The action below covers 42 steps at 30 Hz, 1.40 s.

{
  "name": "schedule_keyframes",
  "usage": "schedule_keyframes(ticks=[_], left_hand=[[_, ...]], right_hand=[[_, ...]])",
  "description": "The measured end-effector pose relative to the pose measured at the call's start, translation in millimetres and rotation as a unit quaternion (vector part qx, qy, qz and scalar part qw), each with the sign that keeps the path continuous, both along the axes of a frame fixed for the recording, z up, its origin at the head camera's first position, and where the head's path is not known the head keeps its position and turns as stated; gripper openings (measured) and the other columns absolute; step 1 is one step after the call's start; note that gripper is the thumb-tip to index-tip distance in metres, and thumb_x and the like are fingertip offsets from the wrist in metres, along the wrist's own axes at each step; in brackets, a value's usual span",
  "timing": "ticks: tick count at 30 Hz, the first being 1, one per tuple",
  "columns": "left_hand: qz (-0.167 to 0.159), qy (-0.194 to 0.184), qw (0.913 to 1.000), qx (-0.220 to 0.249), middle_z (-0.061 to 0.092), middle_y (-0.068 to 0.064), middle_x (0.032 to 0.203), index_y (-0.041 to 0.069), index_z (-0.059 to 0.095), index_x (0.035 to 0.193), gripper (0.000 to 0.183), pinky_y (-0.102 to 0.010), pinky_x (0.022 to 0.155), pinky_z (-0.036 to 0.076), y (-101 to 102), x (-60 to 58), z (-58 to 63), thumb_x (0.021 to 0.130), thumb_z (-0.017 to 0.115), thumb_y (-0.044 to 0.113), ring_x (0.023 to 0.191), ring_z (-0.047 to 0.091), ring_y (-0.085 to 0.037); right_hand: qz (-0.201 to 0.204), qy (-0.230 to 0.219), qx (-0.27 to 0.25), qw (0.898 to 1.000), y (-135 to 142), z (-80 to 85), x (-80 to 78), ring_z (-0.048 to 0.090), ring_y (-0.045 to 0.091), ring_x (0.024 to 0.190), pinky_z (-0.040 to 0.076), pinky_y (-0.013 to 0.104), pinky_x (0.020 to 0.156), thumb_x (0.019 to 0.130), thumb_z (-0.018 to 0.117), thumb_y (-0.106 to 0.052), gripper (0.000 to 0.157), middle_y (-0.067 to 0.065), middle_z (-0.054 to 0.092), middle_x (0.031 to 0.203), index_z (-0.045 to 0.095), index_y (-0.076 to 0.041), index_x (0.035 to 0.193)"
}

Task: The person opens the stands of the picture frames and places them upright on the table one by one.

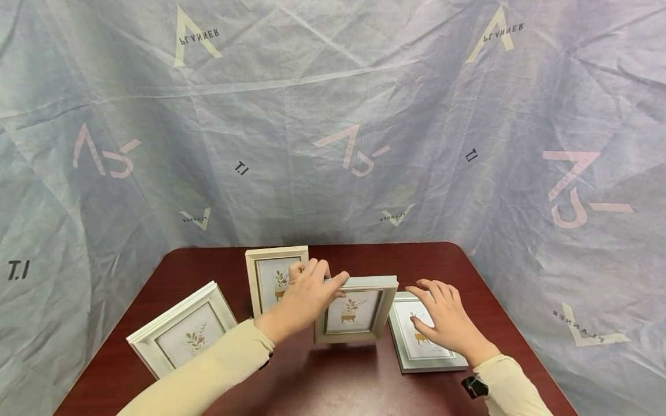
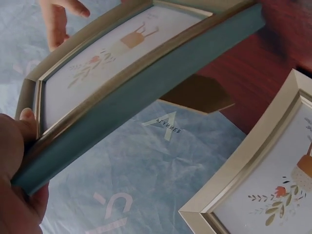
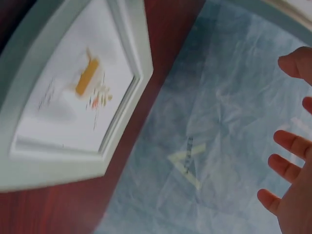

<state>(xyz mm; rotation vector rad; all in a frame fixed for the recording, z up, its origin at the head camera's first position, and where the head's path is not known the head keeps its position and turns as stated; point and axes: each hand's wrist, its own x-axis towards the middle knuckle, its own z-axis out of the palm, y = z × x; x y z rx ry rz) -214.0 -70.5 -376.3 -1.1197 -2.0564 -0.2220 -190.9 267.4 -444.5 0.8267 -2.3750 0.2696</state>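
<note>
My left hand (image 1: pixel 304 294) pinches the upper left corner of a picture frame (image 1: pixel 382 315) in the middle. In the left wrist view this picture frame (image 2: pixel 131 107) shows a teal side edge, with a brown stand flap (image 2: pixel 200 95) projecting behind it. The fingers of my right hand (image 1: pixel 444 318) are spread and hold nothing, above a pale green picture frame (image 1: pixel 398 341) lying flat. That flat frame (image 3: pixel 129 117) also appears in the right wrist view, apart from my right hand (image 3: pixel 295 170). Each frame bears a print of a potted plant.
Behind my left hand stands a cream picture frame (image 1: pixel 252 283), partly covered by that hand. Another whitish frame (image 1: pixel 156 338) leans back at the left, partly behind my left sleeve. Grey printed cloth (image 1: pixel 291 144) hangs around the dark red table (image 1: pixel 333 381).
</note>
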Motion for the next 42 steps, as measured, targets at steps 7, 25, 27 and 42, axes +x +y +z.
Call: schedule_keyframes(ticks=[7,25,27,42], left_hand=[[-0.004,-0.026,0.9995,0.02,0.041,-0.001,0.081,0.019,0.056,0.107,0.028,-0.047,0.073,0.027,1,-1.3,4.0,0.087,0.072,0.03,0.072,0.038,-0.019],[-0.006,-0.05,0.9981,0.034,0.043,-0.001,0.08,0.017,0.063,0.11,0.027,-0.048,0.076,0.025,-1,-2.7,4.8,0.089,0.067,0.034,0.072,0.042,-0.018],[-0.005,-0.05,0.9982,0.035,0.043,0.0,0.079,0.017,0.063,0.11,0.027,-0.048,0.076,0.025,0,-3.6,3.9,0.089,0.067,0.034,0.072,0.042,-0.018],[0.009,-0.063,0.9975,0.032,0.045,0.0,0.08,0.019,0.063,0.109,0.022,-0.049,0.077,0.027,1,-11.6,-1.6,0.091,0.068,0.031,0.072,0.042,-0.018]], right_hand=[[-0.002,0.001,-0.047,0.999,-20,-3.6,3.4,0.046,0.039,0.112,0.031,0.058,0.088,0.076,0.071,-0.025,0.059,0.017,0.053,0.122,0.056,-0.002,0.128],[0.0,-0.028,-0.053,0.998,-46,-8.5,15.7,0.047,0.039,0.115,0.031,0.059,0.092,0.088,0.061,-0.022,0.044,0.018,0.054,0.125,0.057,0.0,0.126],[0.009,-0.027,-0.058,0.998,-49,-9.2,16.0,0.047,0.04,0.115,0.03,0.057,0.092,0.092,0.06,-0.026,0.044,0.02,0.054,0.125,0.056,0.003,0.125],[0.014,0.044,-0.05,0.998,-63,-11.1,9.0,0.048,0.043,0.109,0.032,0.055,0.087,0.106,0.029,-0.048,0.063,0.026,0.052,0.118,0.052,0.01,0.116]])
